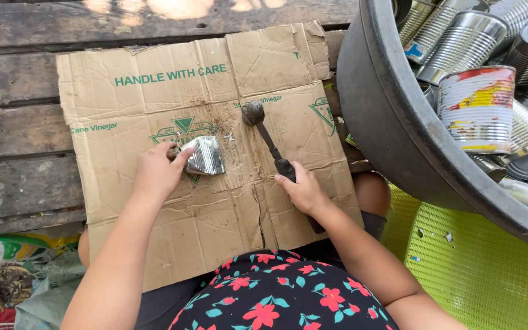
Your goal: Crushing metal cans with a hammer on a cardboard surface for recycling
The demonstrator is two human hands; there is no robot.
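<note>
Seen from above, the left hand (157, 173) pins a flattened tin can (205, 155) near the middle of a cardboard sheet (129, 110). The right hand (304, 190) grips a hammer (268, 138), its head resting on the cardboard just right of the can. A tub (392, 122) of cans sits beyond the right edge.
</note>
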